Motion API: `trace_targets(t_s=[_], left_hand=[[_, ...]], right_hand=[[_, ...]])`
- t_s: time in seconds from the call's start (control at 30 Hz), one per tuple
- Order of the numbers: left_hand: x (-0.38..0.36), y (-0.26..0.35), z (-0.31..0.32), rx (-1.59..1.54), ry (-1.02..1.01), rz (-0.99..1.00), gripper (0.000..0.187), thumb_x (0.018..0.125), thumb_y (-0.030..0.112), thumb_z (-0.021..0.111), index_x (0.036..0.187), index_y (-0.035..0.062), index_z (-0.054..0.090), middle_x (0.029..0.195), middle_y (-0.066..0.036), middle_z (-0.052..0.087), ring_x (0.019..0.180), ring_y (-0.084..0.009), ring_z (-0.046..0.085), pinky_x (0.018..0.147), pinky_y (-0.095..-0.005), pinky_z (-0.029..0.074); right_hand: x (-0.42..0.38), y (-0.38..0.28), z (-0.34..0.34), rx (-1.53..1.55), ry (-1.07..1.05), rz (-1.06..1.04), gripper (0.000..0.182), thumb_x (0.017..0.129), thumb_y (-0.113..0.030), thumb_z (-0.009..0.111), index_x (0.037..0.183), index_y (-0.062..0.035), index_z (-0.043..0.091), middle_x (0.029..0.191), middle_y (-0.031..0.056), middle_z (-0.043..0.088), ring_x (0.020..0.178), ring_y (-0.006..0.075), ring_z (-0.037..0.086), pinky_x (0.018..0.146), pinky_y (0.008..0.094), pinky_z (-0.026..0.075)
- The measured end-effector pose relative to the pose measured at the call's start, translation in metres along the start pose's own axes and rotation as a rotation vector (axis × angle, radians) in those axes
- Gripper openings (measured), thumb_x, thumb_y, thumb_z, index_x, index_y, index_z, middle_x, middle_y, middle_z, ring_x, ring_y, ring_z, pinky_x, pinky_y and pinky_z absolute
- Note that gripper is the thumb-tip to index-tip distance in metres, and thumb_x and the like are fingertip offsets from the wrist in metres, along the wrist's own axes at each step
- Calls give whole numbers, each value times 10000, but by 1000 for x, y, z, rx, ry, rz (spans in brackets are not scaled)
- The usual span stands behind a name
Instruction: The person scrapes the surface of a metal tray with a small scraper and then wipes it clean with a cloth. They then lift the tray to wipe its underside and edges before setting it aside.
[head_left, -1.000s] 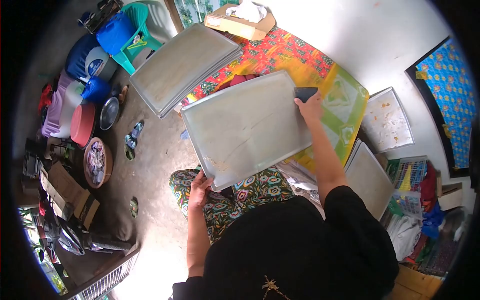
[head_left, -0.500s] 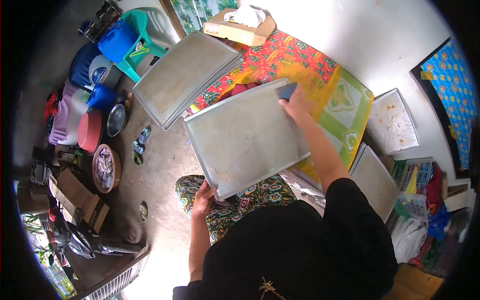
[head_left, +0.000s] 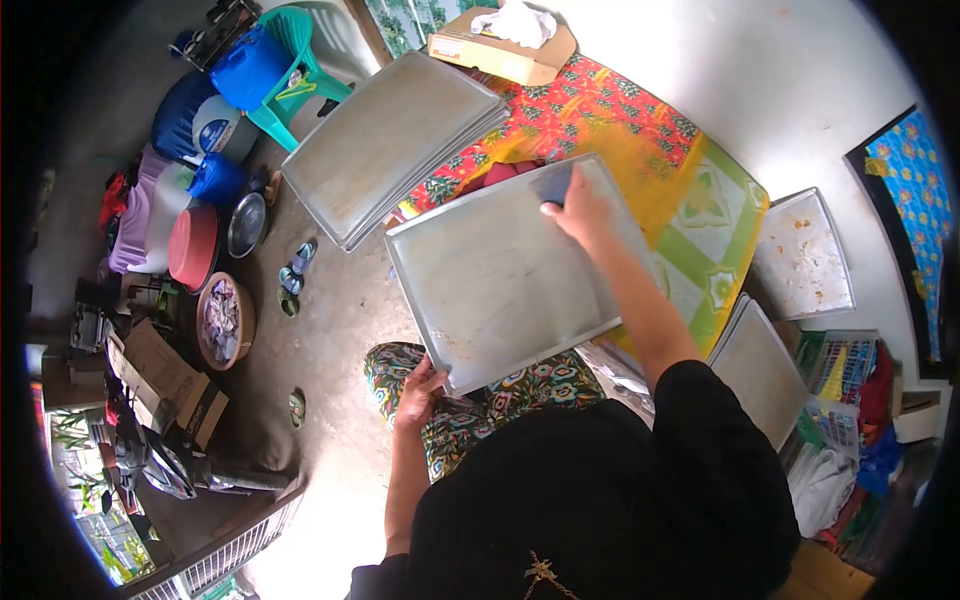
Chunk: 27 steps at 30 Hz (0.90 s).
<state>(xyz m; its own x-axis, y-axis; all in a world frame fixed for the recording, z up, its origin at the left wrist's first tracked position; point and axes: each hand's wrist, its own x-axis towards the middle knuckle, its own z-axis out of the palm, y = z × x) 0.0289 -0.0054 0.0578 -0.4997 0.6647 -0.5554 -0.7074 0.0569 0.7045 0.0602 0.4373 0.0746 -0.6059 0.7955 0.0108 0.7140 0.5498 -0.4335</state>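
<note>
Right hand (head_left: 583, 212): fingers closed on a small dark scraper (head_left: 553, 184), pressed flat against the far edge of a large metal tray (head_left: 505, 275). Left hand (head_left: 418, 392): fingers curled around the tray's near left corner, thumb on top. The tray rests tilted across the person's lap, over patterned trousers (head_left: 470, 405), its far end toward a colourful cloth (head_left: 640, 140). Far left of it, a stack of similar trays (head_left: 390, 140) lies on the cloth's edge. A cardboard box (head_left: 500, 50) sits beyond the stack. To the right, a soiled tray (head_left: 803, 255) lies on the floor; another tray (head_left: 760, 365) leans near the right arm. Sandals (head_left: 297, 270) and a red basin (head_left: 193, 247) lie on the left.
</note>
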Motion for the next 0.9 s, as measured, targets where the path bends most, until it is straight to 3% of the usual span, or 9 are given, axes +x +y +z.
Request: trace_targets(t_s=[0.2, 0.3, 0.47, 0.6, 0.7, 0.77, 0.9], left_hand=[[4, 0, 0, 4, 9, -4, 565, 878, 26, 652, 1405, 51, 448, 1116, -49, 656, 993, -151, 627, 830, -314, 518], [8, -4, -12, 56, -20, -35, 563, 884, 7, 633, 1409, 23, 432, 1232, -59, 608, 1081, -162, 597, 875, -319, 514], [19, -13, -21, 147, 46, -63, 519, 877, 51, 666, 1357, -2, 475, 934, -22, 662, 795, -96, 613, 687, -259, 490], [19, -10, -18, 136, 27, -13, 514, 881, 52, 658, 1361, 5, 477, 930, -13, 660, 782, -81, 614, 644, -218, 478], [13, -9, -15, 66, -3, 27, 535, 884, 51, 652, 1384, 23, 465, 975, -22, 677, 761, -65, 613, 603, -192, 474], [12, -8, -14, 18, -6, 35, 554, 885, 48, 649, 1403, 36, 452, 1014, -32, 686, 750, -58, 614, 580, -183, 473], [14, -4, -19, 54, -54, 36, 562, 880, 39, 652, 1405, 34, 449, 1044, -56, 689, 753, -79, 638, 596, -209, 509]], right_hand=[[-37, -83, 29, 25, -64, -114, 1016, 730, -425, 770, 1486, -68, 192, 1295, 165, 510, 1080, 320, 606, 908, 547, 418], [-45, -114, 44, 30, -68, -187, 1000, 726, -387, 769, 1483, -63, 201, 1255, 160, 525, 1005, 330, 632, 899, 543, 419], [-98, -154, 70, 3, -156, -343, 990, 720, -358, 769, 1474, -36, 213, 1226, 189, 528, 999, 339, 626, 899, 543, 419], [-148, -155, 81, 17, -217, -416, 995, 724, -399, 771, 1460, -8, 228, 1239, 196, 525, 1081, 333, 594, 891, 539, 425], [-154, -143, 53, 200, -161, -358, 997, 726, -422, 775, 1453, -1, 238, 1241, 205, 524, 1120, 332, 574, 881, 513, 427], [-142, -128, 21, 215, -22, -314, 900, 771, -337, 757, 1439, 15, 268, 1166, 196, 562, 1069, 341, 584, 840, 465, 427], [-118, -90, -27, 172, 425, -388, 706, 834, -226, 688, 1419, -30, 345, 995, 118, 570, 843, 276, 585, 766, 428, 391]])
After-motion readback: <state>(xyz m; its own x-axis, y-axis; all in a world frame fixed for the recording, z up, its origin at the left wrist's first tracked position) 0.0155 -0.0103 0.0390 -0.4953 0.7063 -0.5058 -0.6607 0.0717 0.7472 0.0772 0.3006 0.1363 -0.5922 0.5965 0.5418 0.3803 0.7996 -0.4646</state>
